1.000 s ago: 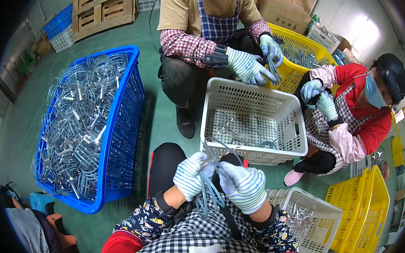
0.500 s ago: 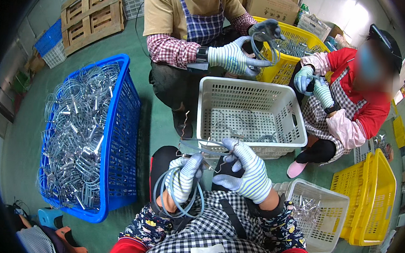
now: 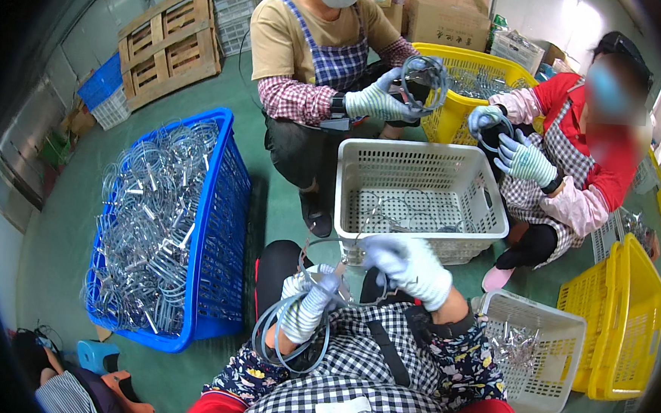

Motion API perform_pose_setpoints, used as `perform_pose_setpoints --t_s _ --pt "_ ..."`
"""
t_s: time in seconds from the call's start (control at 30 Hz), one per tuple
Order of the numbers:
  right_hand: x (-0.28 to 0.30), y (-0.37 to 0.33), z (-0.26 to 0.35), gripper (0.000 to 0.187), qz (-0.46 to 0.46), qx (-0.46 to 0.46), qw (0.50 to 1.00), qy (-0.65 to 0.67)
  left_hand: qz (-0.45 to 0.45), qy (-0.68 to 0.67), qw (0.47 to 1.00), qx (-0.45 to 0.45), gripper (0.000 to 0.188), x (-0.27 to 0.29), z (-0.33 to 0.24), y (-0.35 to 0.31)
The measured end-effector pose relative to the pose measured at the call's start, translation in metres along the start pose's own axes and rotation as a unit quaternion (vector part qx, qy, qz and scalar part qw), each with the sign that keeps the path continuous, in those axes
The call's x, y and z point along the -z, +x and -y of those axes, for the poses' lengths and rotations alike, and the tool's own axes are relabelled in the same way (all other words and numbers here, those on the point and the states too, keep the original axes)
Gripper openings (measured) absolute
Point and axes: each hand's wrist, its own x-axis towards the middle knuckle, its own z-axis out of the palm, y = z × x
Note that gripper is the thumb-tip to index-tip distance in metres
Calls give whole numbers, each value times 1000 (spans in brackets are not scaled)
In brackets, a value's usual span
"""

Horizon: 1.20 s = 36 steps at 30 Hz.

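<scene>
In front of my lap, my left hand [image 3: 308,305], in a striped glove, is closed around a coil of grey-blue cable [image 3: 264,330]. Loops of it hang over the wrist, and thin copper-coloured wire and a small metal piece show by the fingertips. My right hand [image 3: 411,270], also gloved, is to the right of the left one, back upward and fingers bent. Motion smears it, so its grip does not show. A cable loop runs from the left hand towards its fingers. The white crate [image 3: 419,237] stands just beyond both hands, with some loose cables on its bottom.
A blue basket [image 3: 219,230] heaped with cables with metal ends stands left. Two co-workers hold coils across from me and at right, near a yellow basket [image 3: 445,119]. Right of my lap are a white crate [image 3: 534,401] of metal parts and stacked yellow baskets [image 3: 603,322].
My right hand has turned back upward with its fingers bent in. My left hand keeps the coil. The whole view has shifted slightly, and both co-workers' hands have moved.
</scene>
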Motion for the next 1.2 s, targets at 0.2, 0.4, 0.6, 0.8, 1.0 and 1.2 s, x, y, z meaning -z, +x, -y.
perform_pose_setpoints --t_s 0.2,0.4,0.6,0.8,1.0,1.2 --pt "-32 -8 7 25 -4 -57 996 66 -52 103 993 -11 28 -8 -8 -33" --pt "-44 -18 -3 24 -33 -41 991 127 -57 55 996 -33 24 -4 0 -51" --pt "-46 -18 -9 23 -86 -64 974 199 -53 -12 998 -34 24 -10 5 -41" --pt "-38 -7 -31 23 -136 -48 965 220 -45 96 994 7 25 -7 11 -19" --pt "-27 22 -70 24 -56 -111 977 173 -14 142 988 50 36 13 18 16" --pt "108 115 -102 31 -169 -164 971 51 -138 75 986 52 48 55 42 56"
